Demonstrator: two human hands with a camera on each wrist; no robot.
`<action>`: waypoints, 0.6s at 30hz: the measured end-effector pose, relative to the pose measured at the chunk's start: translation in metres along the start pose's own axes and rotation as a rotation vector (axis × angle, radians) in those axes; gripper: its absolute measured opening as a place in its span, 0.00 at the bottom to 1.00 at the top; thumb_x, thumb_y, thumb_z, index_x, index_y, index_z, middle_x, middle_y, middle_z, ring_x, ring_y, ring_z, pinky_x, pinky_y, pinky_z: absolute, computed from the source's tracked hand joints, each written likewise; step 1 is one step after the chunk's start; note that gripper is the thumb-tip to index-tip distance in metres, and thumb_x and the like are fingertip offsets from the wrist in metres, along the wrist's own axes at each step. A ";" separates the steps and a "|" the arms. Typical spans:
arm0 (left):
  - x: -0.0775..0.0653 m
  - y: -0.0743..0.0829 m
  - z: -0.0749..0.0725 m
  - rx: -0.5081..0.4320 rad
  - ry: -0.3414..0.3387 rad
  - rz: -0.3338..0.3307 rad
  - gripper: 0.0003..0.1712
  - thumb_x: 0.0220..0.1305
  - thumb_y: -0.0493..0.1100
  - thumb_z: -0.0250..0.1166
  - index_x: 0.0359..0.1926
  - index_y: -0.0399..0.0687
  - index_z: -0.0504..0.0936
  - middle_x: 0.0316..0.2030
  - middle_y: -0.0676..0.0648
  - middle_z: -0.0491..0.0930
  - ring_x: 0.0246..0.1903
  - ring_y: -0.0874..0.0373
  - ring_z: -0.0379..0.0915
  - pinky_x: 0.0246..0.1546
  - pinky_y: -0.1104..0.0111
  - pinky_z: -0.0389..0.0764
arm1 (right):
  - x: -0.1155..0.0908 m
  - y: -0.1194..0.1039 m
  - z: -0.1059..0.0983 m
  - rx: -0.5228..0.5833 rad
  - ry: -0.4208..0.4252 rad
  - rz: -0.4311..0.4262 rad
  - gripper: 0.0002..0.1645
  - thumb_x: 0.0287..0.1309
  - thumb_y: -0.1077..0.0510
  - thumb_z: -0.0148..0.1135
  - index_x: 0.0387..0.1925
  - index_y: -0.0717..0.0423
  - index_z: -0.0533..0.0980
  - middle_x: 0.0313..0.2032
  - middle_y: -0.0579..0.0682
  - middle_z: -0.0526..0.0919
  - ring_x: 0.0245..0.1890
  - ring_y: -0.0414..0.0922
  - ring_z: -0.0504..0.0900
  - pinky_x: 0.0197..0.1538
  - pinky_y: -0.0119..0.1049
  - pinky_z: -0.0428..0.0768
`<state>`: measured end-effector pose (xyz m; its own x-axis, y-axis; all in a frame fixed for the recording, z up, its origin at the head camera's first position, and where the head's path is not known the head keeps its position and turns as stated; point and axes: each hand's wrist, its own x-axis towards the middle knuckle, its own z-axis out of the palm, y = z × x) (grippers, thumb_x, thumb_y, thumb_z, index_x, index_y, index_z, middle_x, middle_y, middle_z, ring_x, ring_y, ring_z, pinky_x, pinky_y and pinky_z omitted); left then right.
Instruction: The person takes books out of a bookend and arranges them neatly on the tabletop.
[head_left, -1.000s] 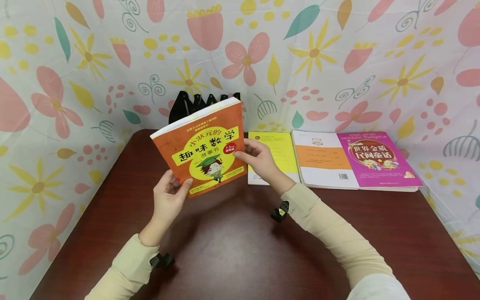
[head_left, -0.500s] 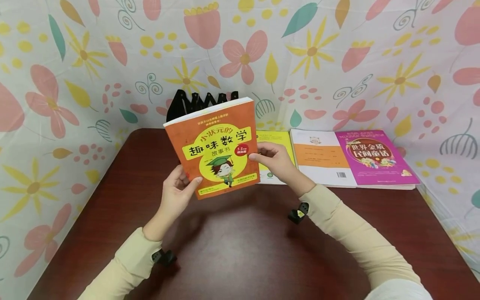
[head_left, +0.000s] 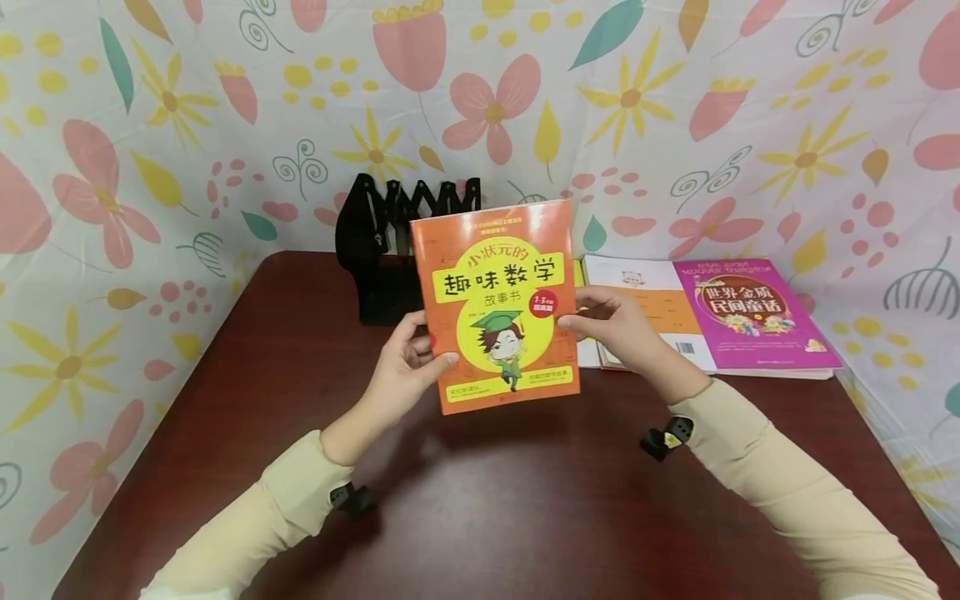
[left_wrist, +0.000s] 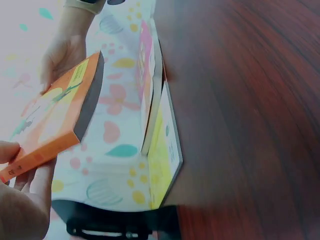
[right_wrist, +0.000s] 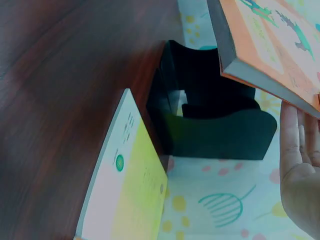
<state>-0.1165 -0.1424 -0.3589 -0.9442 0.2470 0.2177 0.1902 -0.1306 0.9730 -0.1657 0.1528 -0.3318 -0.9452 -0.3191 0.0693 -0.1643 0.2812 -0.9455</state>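
Observation:
An orange paperback book (head_left: 498, 312) with a yellow circle and a cartoon child in a green cap is held up over the table, cover towards me. My left hand (head_left: 401, 375) grips its lower left edge, thumb on the cover and fingers behind. At the right edge, my right hand (head_left: 626, 329) pinches the book with its thumb in front. Seen from the left wrist, the book (left_wrist: 55, 120) shows its orange spine and grey-shaded page edge. In the right wrist view, the right hand's fingers (right_wrist: 291, 130) lie against the book's back.
Behind the book, at the wall, stands a black divided book rack (head_left: 386, 296), partly hidden. To the right lie a mostly covered yellow book (right_wrist: 137, 180), a white-and-orange book (head_left: 652, 308) and a purple book (head_left: 757, 325). A flowered cloth (head_left: 285, 108) hangs around the dark table (head_left: 487, 500).
Both hands have carried the orange book to the right and turned it more upright and square to me. More of the black rack shows; the yellow book is now mostly covered.

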 end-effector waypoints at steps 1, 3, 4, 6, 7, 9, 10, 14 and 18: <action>0.001 0.000 0.003 -0.010 -0.010 -0.016 0.29 0.59 0.25 0.59 0.60 0.38 0.63 0.46 0.26 0.77 0.38 0.60 0.82 0.39 0.64 0.84 | -0.002 0.000 -0.003 0.004 0.002 0.014 0.19 0.57 0.56 0.66 0.49 0.59 0.78 0.37 0.37 0.84 0.36 0.39 0.82 0.39 0.34 0.83; 0.004 -0.001 0.008 -0.028 -0.034 -0.045 0.29 0.59 0.25 0.59 0.60 0.38 0.62 0.46 0.26 0.77 0.38 0.60 0.82 0.39 0.63 0.84 | -0.006 0.001 -0.008 0.007 0.000 0.035 0.18 0.58 0.56 0.65 0.48 0.59 0.78 0.37 0.37 0.84 0.36 0.38 0.83 0.38 0.35 0.83; 0.005 -0.001 0.011 -0.037 -0.045 -0.060 0.28 0.60 0.25 0.58 0.61 0.38 0.61 0.46 0.26 0.77 0.38 0.60 0.82 0.38 0.62 0.84 | -0.009 0.001 -0.011 0.007 -0.003 0.044 0.17 0.58 0.57 0.65 0.48 0.59 0.78 0.36 0.38 0.84 0.36 0.38 0.83 0.38 0.35 0.84; 0.007 -0.002 0.016 -0.061 -0.056 -0.105 0.25 0.62 0.26 0.57 0.60 0.38 0.62 0.46 0.30 0.78 0.36 0.61 0.82 0.37 0.62 0.84 | -0.013 0.000 -0.016 0.004 -0.017 0.066 0.18 0.59 0.57 0.64 0.49 0.61 0.76 0.36 0.38 0.84 0.36 0.38 0.83 0.37 0.36 0.84; 0.008 -0.002 0.017 -0.075 -0.058 -0.129 0.23 0.64 0.28 0.56 0.59 0.38 0.63 0.45 0.33 0.79 0.36 0.61 0.81 0.37 0.62 0.84 | -0.015 0.000 -0.018 -0.002 -0.027 0.077 0.19 0.59 0.58 0.64 0.49 0.63 0.76 0.36 0.38 0.84 0.35 0.38 0.83 0.37 0.36 0.84; 0.009 -0.003 0.020 -0.113 -0.063 -0.190 0.20 0.67 0.31 0.54 0.58 0.38 0.64 0.43 0.40 0.80 0.36 0.60 0.81 0.37 0.63 0.84 | -0.019 0.001 -0.023 -0.012 -0.046 0.099 0.21 0.59 0.58 0.63 0.51 0.67 0.73 0.36 0.39 0.84 0.35 0.39 0.84 0.37 0.37 0.84; 0.009 -0.003 0.021 -0.125 -0.066 -0.217 0.18 0.68 0.33 0.53 0.58 0.39 0.65 0.42 0.44 0.80 0.36 0.60 0.81 0.37 0.63 0.83 | -0.021 0.001 -0.025 -0.009 -0.058 0.117 0.23 0.60 0.58 0.63 0.53 0.68 0.72 0.36 0.39 0.84 0.35 0.39 0.84 0.38 0.38 0.84; 0.008 -0.006 0.026 -0.161 -0.087 -0.313 0.17 0.70 0.35 0.51 0.58 0.37 0.66 0.38 0.51 0.80 0.36 0.59 0.81 0.39 0.60 0.83 | -0.031 0.006 -0.030 0.023 -0.102 0.183 0.27 0.59 0.61 0.63 0.56 0.71 0.68 0.38 0.43 0.83 0.36 0.41 0.84 0.39 0.39 0.85; 0.006 -0.011 0.030 -0.148 -0.087 -0.377 0.17 0.70 0.35 0.51 0.57 0.34 0.67 0.38 0.50 0.79 0.36 0.59 0.80 0.40 0.57 0.83 | -0.041 0.013 -0.031 0.087 -0.160 0.234 0.27 0.59 0.63 0.62 0.56 0.72 0.65 0.40 0.48 0.82 0.37 0.43 0.85 0.40 0.41 0.85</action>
<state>-0.1158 -0.1107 -0.3657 -0.9129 0.3835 -0.1401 -0.2115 -0.1505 0.9657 -0.1380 0.1976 -0.3375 -0.8970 -0.3953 -0.1980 0.0838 0.2878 -0.9540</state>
